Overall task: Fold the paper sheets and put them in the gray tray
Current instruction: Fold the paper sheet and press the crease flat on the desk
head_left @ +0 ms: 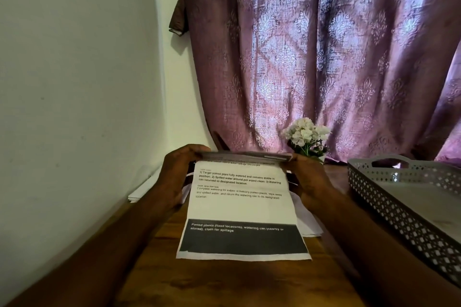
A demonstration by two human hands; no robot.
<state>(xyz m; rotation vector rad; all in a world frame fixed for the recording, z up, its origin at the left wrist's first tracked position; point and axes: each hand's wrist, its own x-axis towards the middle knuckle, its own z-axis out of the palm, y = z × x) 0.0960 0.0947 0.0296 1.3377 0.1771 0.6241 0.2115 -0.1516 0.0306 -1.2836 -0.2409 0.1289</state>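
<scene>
Wooden table (224,286) fills the lower frame. White wall (74,82) runs along 9 o'clock, meeting the table edge. Purple patterned curtain (324,57) hangs from 12 to 3 o'clock, backlit. A brown tieback (177,17) hangs at its left edge, near 11 o'clock. White flowers (307,135) stand right of centre before the curtain, possibly in a vase; base obscured.

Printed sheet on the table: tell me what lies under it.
Under the printed sheet, more white paper sticks out on its right side, resting on the wooden table. How many sheets lie there, and whatever sits under the middle, is covered. Both hands hold its far edge.
</scene>
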